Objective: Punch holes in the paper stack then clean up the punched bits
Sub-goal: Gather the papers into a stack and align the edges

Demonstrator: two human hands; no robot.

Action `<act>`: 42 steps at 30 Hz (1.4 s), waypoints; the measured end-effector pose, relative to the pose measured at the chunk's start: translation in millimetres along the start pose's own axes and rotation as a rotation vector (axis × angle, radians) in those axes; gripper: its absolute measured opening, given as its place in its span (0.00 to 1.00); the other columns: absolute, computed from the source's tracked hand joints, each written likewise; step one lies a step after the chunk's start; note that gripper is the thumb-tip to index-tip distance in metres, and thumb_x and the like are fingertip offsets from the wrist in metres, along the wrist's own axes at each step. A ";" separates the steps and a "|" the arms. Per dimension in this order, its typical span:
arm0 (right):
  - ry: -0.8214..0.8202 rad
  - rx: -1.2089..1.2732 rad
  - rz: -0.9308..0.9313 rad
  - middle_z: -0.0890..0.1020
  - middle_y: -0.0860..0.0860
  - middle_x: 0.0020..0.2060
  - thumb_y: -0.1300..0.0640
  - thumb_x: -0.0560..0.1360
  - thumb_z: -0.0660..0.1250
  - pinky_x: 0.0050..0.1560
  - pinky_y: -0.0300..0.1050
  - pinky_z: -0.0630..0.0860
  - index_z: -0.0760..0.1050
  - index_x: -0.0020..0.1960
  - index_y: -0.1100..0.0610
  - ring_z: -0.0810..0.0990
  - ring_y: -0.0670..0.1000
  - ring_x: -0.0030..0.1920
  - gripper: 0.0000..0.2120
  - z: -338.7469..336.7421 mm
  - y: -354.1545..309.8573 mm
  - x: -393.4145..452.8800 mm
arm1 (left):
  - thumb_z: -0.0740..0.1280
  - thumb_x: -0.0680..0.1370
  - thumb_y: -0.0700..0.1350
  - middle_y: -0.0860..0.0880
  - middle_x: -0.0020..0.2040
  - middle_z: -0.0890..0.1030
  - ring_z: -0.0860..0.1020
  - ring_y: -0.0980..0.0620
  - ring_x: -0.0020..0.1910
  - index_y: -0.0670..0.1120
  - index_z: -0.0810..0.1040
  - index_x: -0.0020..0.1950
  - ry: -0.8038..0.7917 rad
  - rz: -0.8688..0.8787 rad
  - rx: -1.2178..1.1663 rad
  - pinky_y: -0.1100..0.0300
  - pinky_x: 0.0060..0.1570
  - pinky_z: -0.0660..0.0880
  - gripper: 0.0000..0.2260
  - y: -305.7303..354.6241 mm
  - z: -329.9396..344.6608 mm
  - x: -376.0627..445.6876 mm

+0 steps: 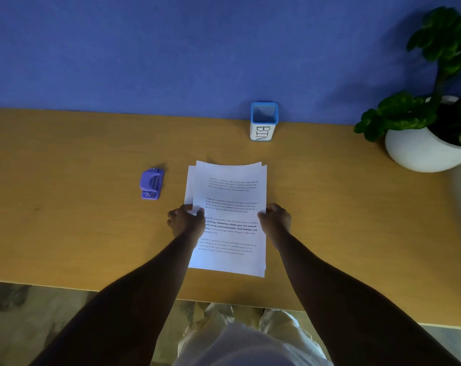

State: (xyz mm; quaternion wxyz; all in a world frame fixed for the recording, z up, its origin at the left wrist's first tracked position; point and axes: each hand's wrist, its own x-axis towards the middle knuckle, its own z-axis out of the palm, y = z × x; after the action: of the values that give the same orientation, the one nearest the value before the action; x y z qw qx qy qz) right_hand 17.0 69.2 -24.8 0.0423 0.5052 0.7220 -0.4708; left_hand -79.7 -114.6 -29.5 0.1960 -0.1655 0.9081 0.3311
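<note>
A stack of printed white paper (230, 196) lies on the wooden table (65, 220), its sheets slightly fanned at the far end. My left hand (185, 220) grips the stack's left edge, thumb on top of the page. My right hand (275, 220) grips the right edge, fingers curled at the side. A purple hole punch (151, 183) sits on the table to the left of the stack, apart from both hands. A small blue-rimmed container labelled BIN (263, 122) stands behind the stack by the wall.
A white pot with a green plant (422, 143) stands at the table's far right. A blue wall (171, 48) runs along the back edge. The table's near edge is just below the stack, with floor beyond it.
</note>
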 end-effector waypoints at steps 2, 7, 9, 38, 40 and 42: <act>0.003 0.007 0.003 0.82 0.51 0.40 0.60 0.73 0.63 0.38 0.40 0.71 0.80 0.45 0.55 0.78 0.53 0.40 0.06 2.3 0.3 -0.2 | 0.70 0.76 0.51 0.43 0.67 0.69 0.67 0.41 0.66 0.47 0.77 0.63 0.007 -0.003 0.017 0.48 0.63 0.71 0.18 -0.3 0.5 -1.2; 0.021 0.028 0.011 0.81 0.51 0.39 0.60 0.74 0.62 0.36 0.41 0.73 0.78 0.44 0.56 0.77 0.54 0.38 0.06 5.2 0.6 -2.4 | 0.71 0.75 0.51 0.44 0.67 0.70 0.68 0.42 0.67 0.48 0.75 0.64 -0.015 -0.018 -0.001 0.48 0.65 0.71 0.19 1.7 -1.5 -1.0; 0.019 0.035 0.019 0.80 0.52 0.38 0.61 0.73 0.61 0.34 0.41 0.72 0.76 0.40 0.56 0.77 0.54 0.36 0.06 6.6 0.1 -3.5 | 0.70 0.74 0.53 0.46 0.65 0.74 0.70 0.43 0.66 0.49 0.73 0.66 -0.019 -0.044 0.004 0.46 0.64 0.72 0.22 1.0 -3.6 1.6; -0.163 0.008 0.032 0.77 0.48 0.38 0.65 0.70 0.54 0.32 0.38 0.68 0.76 0.47 0.54 0.74 0.52 0.38 0.14 -0.7 -1.3 -12.4 | 0.71 0.77 0.44 0.45 0.56 0.83 0.81 0.46 0.51 0.43 0.79 0.63 -0.314 0.062 -0.263 0.57 0.46 0.79 0.15 6.2 -0.1 -8.6; -0.125 0.036 0.041 0.81 0.51 0.44 0.63 0.72 0.58 0.37 0.41 0.72 0.77 0.53 0.55 0.78 0.55 0.44 0.14 -5.7 -0.4 -12.3 | 0.70 0.78 0.43 0.45 0.57 0.83 0.81 0.45 0.53 0.43 0.78 0.65 -0.363 0.114 -0.269 0.56 0.49 0.79 0.15 8.4 -2.2 -9.8; -0.081 0.063 0.043 0.82 0.53 0.51 0.60 0.72 0.63 0.43 0.43 0.76 0.76 0.59 0.56 0.80 0.55 0.49 0.15 -11.5 1.1 -10.6 | 0.69 0.79 0.43 0.45 0.59 0.82 0.81 0.46 0.55 0.43 0.77 0.66 -0.445 0.172 -0.298 0.57 0.50 0.77 0.15 10.4 -6.6 -11.3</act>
State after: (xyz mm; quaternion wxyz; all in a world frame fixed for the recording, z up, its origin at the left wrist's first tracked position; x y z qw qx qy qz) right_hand 27.8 70.2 -13.4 0.0656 0.5021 0.6937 -0.5122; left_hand -76.0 -109.6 -14.1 0.3353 -0.0383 0.7948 0.5044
